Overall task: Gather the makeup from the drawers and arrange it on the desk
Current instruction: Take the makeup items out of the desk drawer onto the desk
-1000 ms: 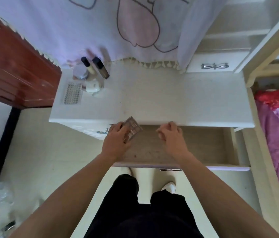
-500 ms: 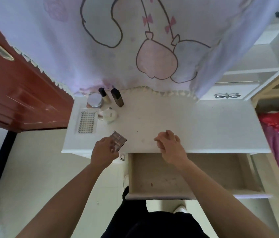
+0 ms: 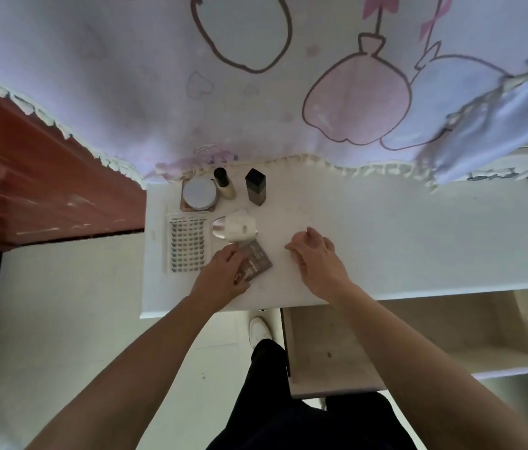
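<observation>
Biggest thing in view is the lilac cartoon-print curtain (image 3: 256, 108) with a fringed hem, hanging over the back of the white counter (image 3: 418, 238). To the left there's a glossy red-brown wooden panel (image 3: 29, 190). Under the counter's right half, a drawer (image 3: 483, 368) is pulled out toward the person.

The makeup is all bunched at the counter's left end. A clear false-lash tray (image 3: 188, 245) lies flat by the left edge. The left hand (image 3: 220, 274) is just right of it, its grip closed round the near end of a dark eyeshadow palette (image 3: 257, 258), which sits low on the counter – I can't tell if it's fully down. The right hand (image 3: 316, 254) is a bit further right, grip loosely curled with nothing in it.

Behind the palette and just about touching it is a small white container (image 3: 238, 228) with a shiny silver end. At the back, near the curtain hem, stand a round pale-lidded jar (image 3: 199, 193), a black-capped beige bottle (image 3: 225, 186) and a dark square bottle (image 3: 255, 186).
</observation>
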Motion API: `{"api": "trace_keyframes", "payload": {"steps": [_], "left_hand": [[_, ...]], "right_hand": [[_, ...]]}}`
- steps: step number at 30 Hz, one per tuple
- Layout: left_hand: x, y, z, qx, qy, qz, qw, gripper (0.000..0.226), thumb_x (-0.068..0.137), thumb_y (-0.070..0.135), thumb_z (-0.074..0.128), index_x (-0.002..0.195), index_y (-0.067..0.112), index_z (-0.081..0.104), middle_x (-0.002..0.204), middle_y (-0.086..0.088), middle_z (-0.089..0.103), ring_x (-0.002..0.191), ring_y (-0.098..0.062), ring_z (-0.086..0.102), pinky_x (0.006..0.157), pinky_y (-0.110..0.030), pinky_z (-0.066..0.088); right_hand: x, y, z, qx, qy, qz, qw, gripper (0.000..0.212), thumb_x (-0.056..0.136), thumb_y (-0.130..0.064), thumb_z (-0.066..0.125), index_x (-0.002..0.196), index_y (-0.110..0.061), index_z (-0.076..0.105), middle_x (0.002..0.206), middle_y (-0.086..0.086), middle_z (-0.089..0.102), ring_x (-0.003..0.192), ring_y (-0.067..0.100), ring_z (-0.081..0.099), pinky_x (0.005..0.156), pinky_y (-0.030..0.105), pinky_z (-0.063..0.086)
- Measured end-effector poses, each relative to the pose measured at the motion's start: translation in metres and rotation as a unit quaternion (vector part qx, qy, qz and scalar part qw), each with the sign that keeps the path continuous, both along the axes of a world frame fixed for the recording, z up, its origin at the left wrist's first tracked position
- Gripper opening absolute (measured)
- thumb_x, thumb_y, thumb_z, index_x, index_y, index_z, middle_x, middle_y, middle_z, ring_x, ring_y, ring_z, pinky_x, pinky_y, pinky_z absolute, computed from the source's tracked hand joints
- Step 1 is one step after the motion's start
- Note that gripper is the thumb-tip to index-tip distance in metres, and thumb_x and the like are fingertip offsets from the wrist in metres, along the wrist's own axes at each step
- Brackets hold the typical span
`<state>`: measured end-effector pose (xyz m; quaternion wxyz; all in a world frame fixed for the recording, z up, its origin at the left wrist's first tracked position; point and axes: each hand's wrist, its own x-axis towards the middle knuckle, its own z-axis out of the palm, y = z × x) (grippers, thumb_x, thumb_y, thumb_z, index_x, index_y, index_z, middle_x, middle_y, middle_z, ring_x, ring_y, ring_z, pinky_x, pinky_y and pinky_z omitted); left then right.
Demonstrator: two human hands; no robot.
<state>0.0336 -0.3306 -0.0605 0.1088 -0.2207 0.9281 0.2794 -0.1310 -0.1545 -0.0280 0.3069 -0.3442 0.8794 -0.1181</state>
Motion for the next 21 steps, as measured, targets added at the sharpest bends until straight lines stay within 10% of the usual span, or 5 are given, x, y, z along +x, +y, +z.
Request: {"api": "trace_keyframes", "payload": {"steps": [14, 21], "left_hand": [[0.008, -0.038, 0.000, -0.040, 0.079, 0.256, 0.963, 0.050, 0.086, 0.035, 0.072, 0.123, 0.007, 0.053, 0.135, -0.014, 0.045, 0.118, -0.033, 0.049, 0.085, -0.048, 0.054], [-0.003, -0.021, -0.025, 0.012, -0.020, 0.185, 0.983, 0.113, 0.077, 0.089, 0.012, 0.155, 0.008, 0.016, 0.161, -0.026, 0.000, 0.150, -0.037, -0.007, 0.121, -0.047, -0.001]], "right_hand": [[0.010, -0.049, -0.015, 0.013, -0.024, -0.024, 0.999, 0.084, 0.092, -0.003, 0.056, 0.158, -0.022, 0.008, 0.166, 0.008, 0.002, 0.150, 0.033, 0.017, 0.110, 0.046, 0.040], [0.009, 0.002, -0.016, 0.049, -0.051, -0.039, 0.997, 0.087, 0.096, -0.020, 0.055, 0.158, -0.016, -0.005, 0.167, 0.007, -0.002, 0.152, 0.026, 0.015, 0.116, 0.041, 0.031]]}}
